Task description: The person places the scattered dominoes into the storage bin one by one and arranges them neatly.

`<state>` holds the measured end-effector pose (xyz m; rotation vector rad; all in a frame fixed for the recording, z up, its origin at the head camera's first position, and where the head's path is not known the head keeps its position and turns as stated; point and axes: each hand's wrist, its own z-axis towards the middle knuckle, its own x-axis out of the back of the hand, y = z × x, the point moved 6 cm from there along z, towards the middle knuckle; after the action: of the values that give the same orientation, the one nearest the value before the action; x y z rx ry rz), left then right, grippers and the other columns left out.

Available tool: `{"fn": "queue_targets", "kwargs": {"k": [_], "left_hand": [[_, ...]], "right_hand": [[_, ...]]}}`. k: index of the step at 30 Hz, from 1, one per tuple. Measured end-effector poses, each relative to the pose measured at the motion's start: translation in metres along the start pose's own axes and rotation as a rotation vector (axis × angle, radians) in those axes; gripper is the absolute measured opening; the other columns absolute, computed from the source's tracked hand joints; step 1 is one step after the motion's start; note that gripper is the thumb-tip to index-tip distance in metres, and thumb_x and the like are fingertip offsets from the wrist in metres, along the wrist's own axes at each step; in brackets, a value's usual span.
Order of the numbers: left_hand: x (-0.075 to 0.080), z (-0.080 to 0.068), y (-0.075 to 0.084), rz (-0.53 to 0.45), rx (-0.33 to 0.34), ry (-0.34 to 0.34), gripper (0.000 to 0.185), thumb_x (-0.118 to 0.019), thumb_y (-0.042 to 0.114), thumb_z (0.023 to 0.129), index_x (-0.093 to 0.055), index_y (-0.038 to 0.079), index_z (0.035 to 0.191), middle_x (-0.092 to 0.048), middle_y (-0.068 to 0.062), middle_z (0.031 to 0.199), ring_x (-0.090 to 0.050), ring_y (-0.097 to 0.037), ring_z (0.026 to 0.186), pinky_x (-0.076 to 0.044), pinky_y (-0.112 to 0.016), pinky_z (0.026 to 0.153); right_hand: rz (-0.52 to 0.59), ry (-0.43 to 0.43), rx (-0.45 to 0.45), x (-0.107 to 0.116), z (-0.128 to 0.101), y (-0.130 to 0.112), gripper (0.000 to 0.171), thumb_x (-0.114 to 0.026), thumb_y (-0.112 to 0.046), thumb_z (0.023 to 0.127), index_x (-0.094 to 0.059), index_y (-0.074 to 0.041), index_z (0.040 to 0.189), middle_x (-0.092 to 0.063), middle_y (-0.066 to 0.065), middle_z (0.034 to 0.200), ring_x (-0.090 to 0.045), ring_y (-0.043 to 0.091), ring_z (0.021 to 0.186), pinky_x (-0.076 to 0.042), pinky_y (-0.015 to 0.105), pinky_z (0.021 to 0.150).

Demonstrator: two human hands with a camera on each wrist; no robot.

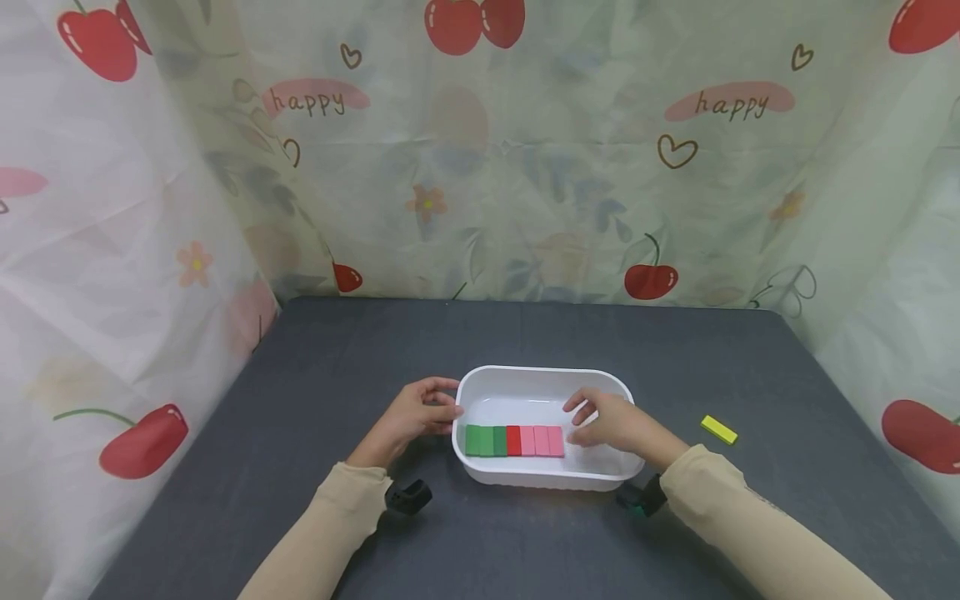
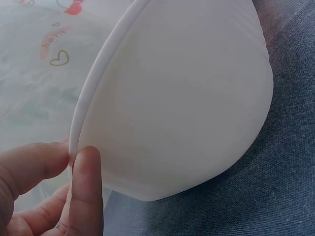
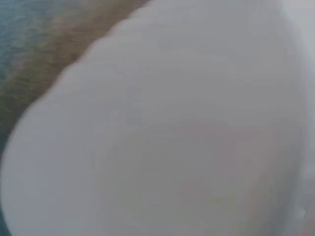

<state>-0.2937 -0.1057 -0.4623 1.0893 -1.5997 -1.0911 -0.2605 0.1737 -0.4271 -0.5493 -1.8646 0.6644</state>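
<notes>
A white plastic tub (image 1: 536, 481) with rounded ends stands on the dark table. Inside it a row of flat blocks lies side by side: green blocks (image 1: 480, 441) at the left, a red block (image 1: 513, 441), then pink blocks (image 1: 542, 442) at the right. My left hand (image 1: 411, 417) pinches the tub's left rim; the left wrist view shows finger and thumb on either side of the tub wall (image 2: 182, 98). My right hand (image 1: 611, 423) reaches over the right rim, fingers loosely bent beside the last pink block, holding nothing visible. The tub's outer wall fills the blurred right wrist view.
A yellow block (image 1: 719, 429) lies on the table (image 1: 375, 333) to the right of the tub, beyond my right forearm. Patterned curtains (image 1: 525, 208) hang behind the table and along both sides. A dark wrist device (image 1: 408, 497) sits by my left cuff.
</notes>
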Motion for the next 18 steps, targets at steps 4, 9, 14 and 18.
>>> {"fn": "queue_targets", "kwargs": {"k": [4,9,14,18], "left_hand": [[0.000,-0.001,0.000,0.001,-0.002,-0.001,0.049,-0.075,0.003,0.082,-0.058,0.007,0.128,-0.065,-0.010,0.090,-0.064,-0.016,0.070,-0.060,-0.030,0.065],[0.000,0.000,0.000,0.002,0.001,0.001,0.049,-0.075,0.003,0.082,-0.058,0.007,0.128,-0.065,-0.010,0.090,-0.064,-0.015,0.070,-0.060,-0.030,0.066],[0.000,0.000,0.000,0.008,0.000,0.004,0.049,-0.075,0.003,0.082,-0.058,0.007,0.127,-0.065,-0.010,0.090,-0.064,-0.016,0.071,-0.060,-0.031,0.067],[0.000,-0.001,0.000,0.011,0.005,0.002,0.049,-0.075,0.003,0.082,-0.059,0.007,0.127,-0.065,-0.010,0.091,-0.064,-0.016,0.071,-0.060,-0.031,0.068]], "right_hand": [[0.072,0.018,0.037,0.018,-0.008,-0.002,0.043,-0.076,-0.014,0.082,-0.058,-0.005,0.120,-0.061,0.010,0.106,-0.066,0.017,0.084,-0.059,0.036,0.081],[0.193,0.045,0.113,0.047,-0.016,0.001,0.047,-0.072,-0.011,0.086,-0.051,0.004,0.126,-0.059,0.018,0.110,-0.066,0.022,0.091,-0.058,0.042,0.084],[0.245,0.103,0.157,0.077,-0.026,0.012,0.051,-0.068,-0.016,0.091,-0.046,0.005,0.132,-0.055,0.024,0.118,-0.063,0.031,0.103,-0.056,0.044,0.087],[0.223,0.166,0.171,0.095,-0.033,0.026,0.055,-0.067,-0.026,0.092,-0.045,0.001,0.135,-0.053,0.024,0.123,-0.062,0.033,0.108,-0.056,0.043,0.087]]}}
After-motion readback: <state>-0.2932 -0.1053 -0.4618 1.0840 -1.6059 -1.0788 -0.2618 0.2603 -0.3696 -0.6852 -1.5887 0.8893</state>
